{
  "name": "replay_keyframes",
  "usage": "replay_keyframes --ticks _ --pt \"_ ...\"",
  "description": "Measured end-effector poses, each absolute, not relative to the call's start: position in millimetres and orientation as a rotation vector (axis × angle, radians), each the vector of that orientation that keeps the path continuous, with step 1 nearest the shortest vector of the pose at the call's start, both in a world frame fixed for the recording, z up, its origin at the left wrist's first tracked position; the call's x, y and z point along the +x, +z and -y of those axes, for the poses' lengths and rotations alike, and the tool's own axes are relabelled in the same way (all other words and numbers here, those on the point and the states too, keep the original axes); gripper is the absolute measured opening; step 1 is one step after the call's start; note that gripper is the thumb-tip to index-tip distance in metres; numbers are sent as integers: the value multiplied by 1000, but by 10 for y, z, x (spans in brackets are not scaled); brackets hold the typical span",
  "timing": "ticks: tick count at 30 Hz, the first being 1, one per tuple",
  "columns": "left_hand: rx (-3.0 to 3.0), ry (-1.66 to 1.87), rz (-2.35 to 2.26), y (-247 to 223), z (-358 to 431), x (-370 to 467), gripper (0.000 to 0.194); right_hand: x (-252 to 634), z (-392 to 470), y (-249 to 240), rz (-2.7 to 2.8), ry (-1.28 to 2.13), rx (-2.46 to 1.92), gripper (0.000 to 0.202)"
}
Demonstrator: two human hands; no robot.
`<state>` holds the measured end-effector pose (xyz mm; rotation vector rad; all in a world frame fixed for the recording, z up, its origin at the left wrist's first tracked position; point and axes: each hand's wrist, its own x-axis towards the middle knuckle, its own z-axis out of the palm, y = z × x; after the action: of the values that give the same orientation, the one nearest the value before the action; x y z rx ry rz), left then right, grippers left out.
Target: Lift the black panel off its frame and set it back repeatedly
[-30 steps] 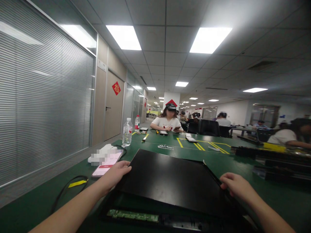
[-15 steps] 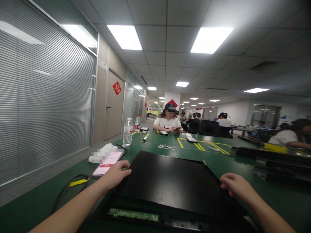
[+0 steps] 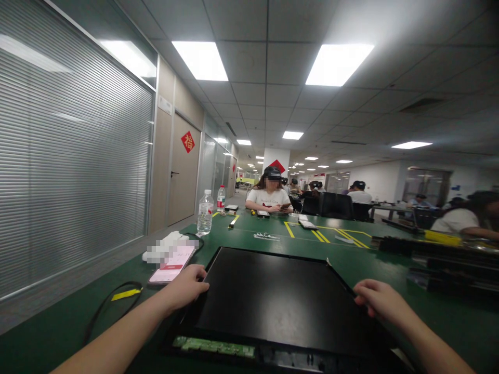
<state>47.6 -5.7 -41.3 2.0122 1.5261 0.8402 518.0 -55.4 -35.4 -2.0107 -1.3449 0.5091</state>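
The panel (image 3: 273, 296) is black, flat, approx. rectangular, w/ a soft shine in the mid. It lies on the green counter (image 3: 54, 332), btw. both hands, within a dark frame (image 3: 343, 279). L hand (image 3: 185, 285) touches its left edge; if this grip is closed, I cannot tell. R hand's (image 3: 382, 301) grip pinches the frame's right side. Qty: 1 panel, 1 PCB (image 3: 214, 347) at near edge, 2 bottles (image 3: 205, 214), 1 phone (image 3: 175, 265).
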Motion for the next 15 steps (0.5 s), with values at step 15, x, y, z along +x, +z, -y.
replay_keyframes --ticks 15 --pt "2075 830 -1629 -412 46 454 8 5203 527 -384 1341 448 -2019 24"
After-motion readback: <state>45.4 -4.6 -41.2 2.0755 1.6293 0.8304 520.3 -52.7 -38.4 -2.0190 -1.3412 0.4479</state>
